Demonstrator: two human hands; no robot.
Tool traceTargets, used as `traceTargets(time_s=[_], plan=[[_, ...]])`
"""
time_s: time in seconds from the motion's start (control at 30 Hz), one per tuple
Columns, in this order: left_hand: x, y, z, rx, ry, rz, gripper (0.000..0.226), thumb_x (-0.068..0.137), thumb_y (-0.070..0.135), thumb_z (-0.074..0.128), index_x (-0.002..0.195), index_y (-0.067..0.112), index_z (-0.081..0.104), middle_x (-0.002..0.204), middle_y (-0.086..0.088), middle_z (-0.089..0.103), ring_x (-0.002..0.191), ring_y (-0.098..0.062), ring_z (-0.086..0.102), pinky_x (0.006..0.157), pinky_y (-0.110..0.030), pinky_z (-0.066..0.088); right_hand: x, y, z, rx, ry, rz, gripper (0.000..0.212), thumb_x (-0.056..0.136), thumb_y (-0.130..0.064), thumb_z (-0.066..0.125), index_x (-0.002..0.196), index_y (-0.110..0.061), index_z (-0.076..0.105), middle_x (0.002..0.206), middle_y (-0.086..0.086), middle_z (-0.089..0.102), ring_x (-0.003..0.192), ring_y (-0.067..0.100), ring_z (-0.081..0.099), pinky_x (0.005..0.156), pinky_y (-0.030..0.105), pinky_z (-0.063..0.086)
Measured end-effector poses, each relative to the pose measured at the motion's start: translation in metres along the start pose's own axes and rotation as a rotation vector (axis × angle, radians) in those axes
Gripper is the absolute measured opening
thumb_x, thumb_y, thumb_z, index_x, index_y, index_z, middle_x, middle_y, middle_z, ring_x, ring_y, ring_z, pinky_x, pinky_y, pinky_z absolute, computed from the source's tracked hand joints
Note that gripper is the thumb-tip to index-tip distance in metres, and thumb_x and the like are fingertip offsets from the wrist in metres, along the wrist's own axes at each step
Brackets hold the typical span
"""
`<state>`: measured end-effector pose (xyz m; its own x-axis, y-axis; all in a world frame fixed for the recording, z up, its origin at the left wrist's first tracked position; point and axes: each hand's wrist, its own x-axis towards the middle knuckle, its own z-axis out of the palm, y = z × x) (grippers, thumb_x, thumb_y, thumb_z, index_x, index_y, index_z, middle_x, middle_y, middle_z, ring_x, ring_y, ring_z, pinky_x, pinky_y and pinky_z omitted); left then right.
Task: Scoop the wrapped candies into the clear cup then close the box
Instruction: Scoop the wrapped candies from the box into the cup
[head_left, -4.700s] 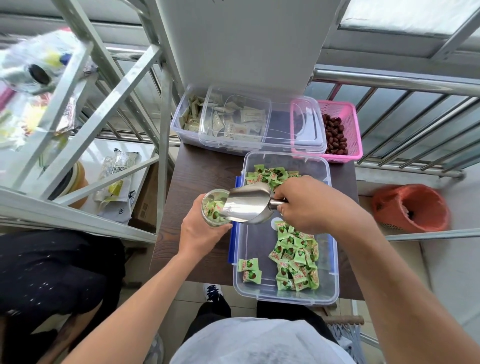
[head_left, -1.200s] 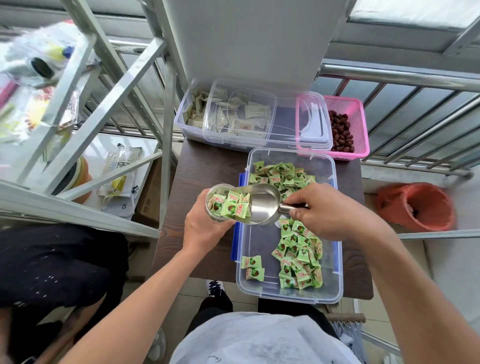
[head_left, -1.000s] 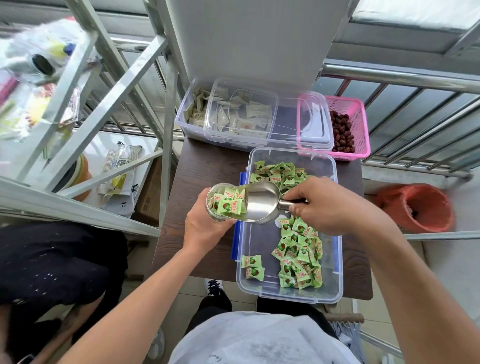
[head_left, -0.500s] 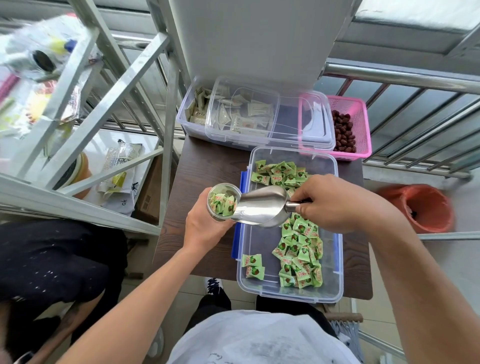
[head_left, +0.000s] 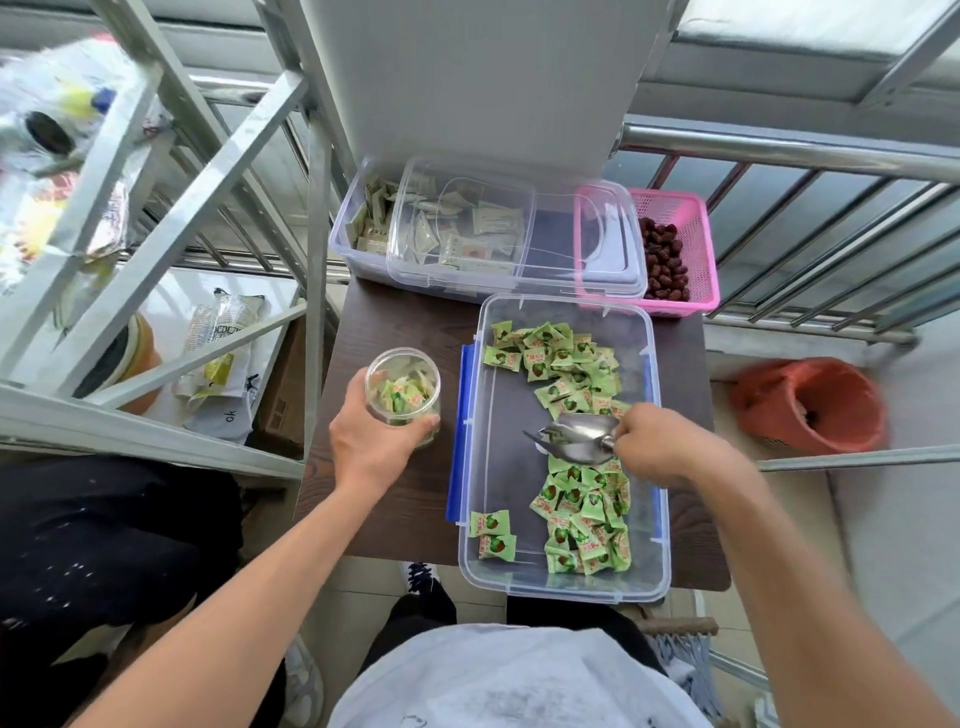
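In the head view the scooping step was in hand; the right hand (head_left: 660, 441) curled its fingers round the handle of the metal scoop (head_left: 576, 441), whose bowl lay low in the open clear box (head_left: 519, 587) among green wrapped candies (head_left: 582, 504); the left hand (head_left: 371, 447) wrapped the part-filled clear cup (head_left: 402, 397), just left of the box. Next, I judged, a loaded scoop must reach the cup's narrow mouth level. The small dark table (head_left: 384, 499) also bore, at its far edge, a sachet container (head_left: 374, 228) and a pink basket (head_left: 696, 208), by a metal railing (head_left: 779, 150).

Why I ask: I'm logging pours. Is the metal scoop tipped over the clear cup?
No, the right hand holds the scoop down inside the box among the candies, apart from the cup.
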<state>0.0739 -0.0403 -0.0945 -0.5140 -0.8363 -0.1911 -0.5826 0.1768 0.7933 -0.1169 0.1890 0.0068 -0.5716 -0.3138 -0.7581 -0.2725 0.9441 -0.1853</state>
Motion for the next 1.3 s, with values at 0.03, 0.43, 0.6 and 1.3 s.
traceTargets(time_s=[0.03,0.43,0.6,1.3], plan=[[0.0,0.0,0.0,0.006,-0.016,0.011,0.085,0.061,0.037,0.096,0.133,0.031,0.051,0.111,0.013,0.06,0.106,-0.009,0.055,0.093,-0.025,0.041,0.001,-0.002,0.006,0.015,-0.01,0.005,0.021,0.088,-0.006,0.042,0.068,-0.007,0.048,0.064,0.01,0.053,0.054,0.024,0.049,0.05,0.026,0.038],[-0.008,-0.008,0.007,0.038,-0.114,0.068,0.083,0.06,0.036,0.096,0.129,0.037,0.051,0.113,0.014,0.064,0.109,-0.01,0.059,0.092,-0.022,0.043,0.047,-0.017,0.05,0.256,0.197,0.021,0.013,0.09,-0.007,0.045,0.085,-0.002,0.056,0.075,0.011,0.055,0.064,0.027,0.052,0.056,0.034,0.043],[-0.007,-0.005,0.011,0.042,-0.118,0.07,0.084,0.059,0.036,0.097,0.13,0.035,0.051,0.112,0.014,0.064,0.109,-0.01,0.06,0.094,-0.024,0.046,0.078,-0.02,0.062,0.345,0.253,-0.013,0.016,0.092,-0.009,0.045,0.085,-0.003,0.058,0.081,0.014,0.059,0.071,0.033,0.057,0.054,0.032,0.039],[-0.007,-0.001,0.012,0.035,-0.134,0.098,0.081,0.06,0.032,0.097,0.125,0.038,0.05,0.111,0.014,0.063,0.108,-0.012,0.06,0.093,-0.024,0.045,0.025,0.015,0.082,0.55,0.412,-0.258,0.016,0.099,-0.013,0.05,0.094,-0.011,0.064,0.073,0.004,0.06,0.062,0.018,0.05,0.059,0.038,0.042]])
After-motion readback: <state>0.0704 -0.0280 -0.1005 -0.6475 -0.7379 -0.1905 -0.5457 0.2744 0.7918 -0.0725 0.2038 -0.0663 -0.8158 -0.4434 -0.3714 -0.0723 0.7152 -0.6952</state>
